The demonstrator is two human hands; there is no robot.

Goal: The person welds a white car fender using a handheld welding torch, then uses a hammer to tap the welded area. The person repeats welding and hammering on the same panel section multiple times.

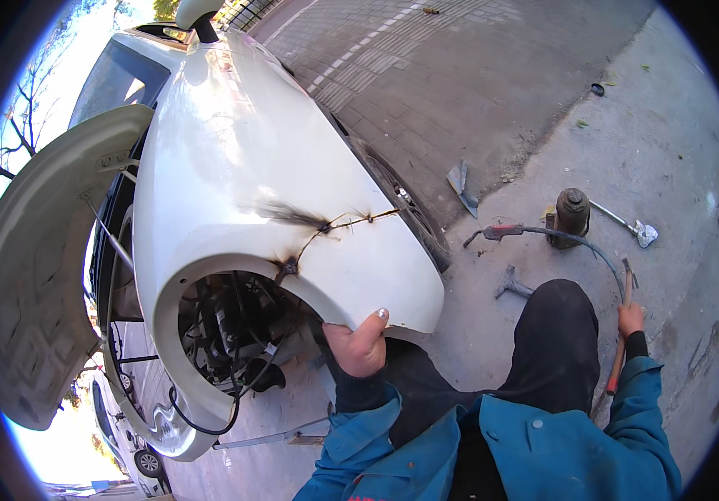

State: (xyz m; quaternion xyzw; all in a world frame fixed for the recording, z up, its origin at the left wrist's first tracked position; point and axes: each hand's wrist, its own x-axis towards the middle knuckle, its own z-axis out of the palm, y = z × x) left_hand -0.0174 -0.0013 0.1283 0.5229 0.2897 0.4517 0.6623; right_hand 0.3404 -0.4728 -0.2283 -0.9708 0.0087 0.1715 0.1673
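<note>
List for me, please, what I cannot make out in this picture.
All in the head view:
Left hand: its grip beneath the white fender, hidden by the fender itself.
Claw hammer: the handle part inside the right hand.
Front wheel: mostly hidden behind the fender.
Grey metal tool: one end, behind the right knee.
Side mirror: cut off by the upper edge.

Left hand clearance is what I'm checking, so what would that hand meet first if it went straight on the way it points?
The white car panel, whose edge the left hand grips. Farther along that line seems to lie the scorched seam, though depth is hard to judge.
</note>
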